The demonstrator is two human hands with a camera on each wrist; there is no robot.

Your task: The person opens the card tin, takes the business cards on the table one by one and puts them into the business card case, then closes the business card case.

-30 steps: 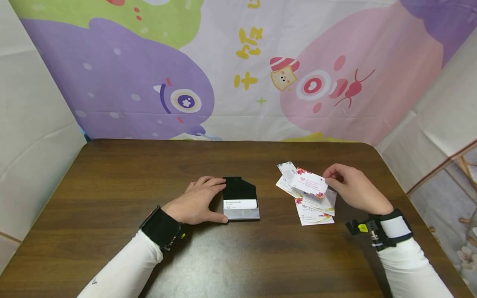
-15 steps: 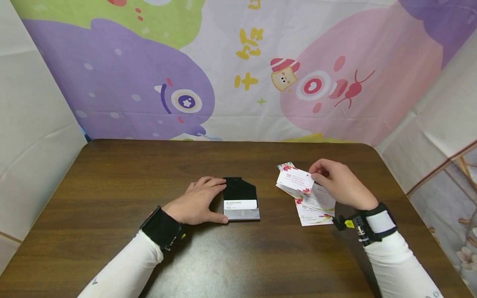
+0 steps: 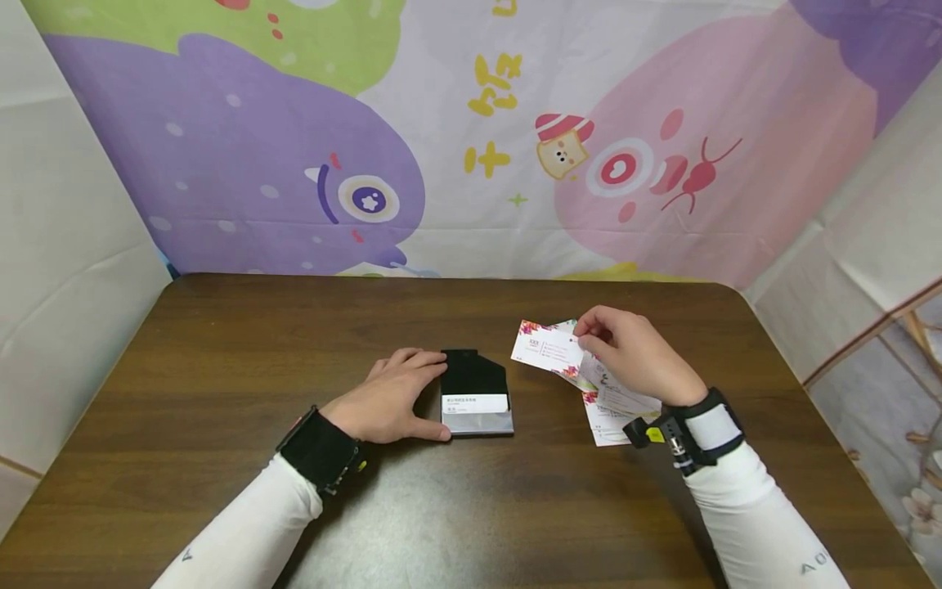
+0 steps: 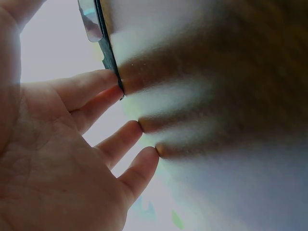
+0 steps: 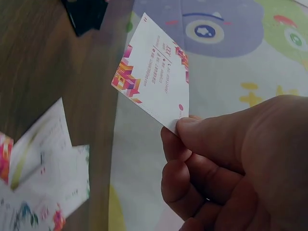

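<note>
My right hand (image 3: 636, 352) pinches a business card (image 3: 546, 348) by its corner between thumb and fingertips. White with red and pink geometric corners, the card (image 5: 156, 72) hangs above the table in the right wrist view. Beneath and beside that hand lies a loose pile of business cards (image 3: 609, 419). My left hand (image 3: 390, 397) touches the left side of a black card holder (image 3: 473, 376), thumb at its lower corner and fingertips at its upper edge. The holder lies with its flap open, a white card (image 3: 474, 404) showing in its pocket. In the left wrist view the fingers (image 4: 130, 139) are spread, fingertips on the tabletop.
Everything lies on a dark brown wooden table (image 3: 221, 458). A cartoon-printed curtain (image 3: 471, 164) hangs right behind the far edge. White cloth walls (image 3: 74, 245) flank the table.
My right hand has moved left with the pinched card, off over the pile toward the card holder. My left hand and the holder have stayed in place.
</note>
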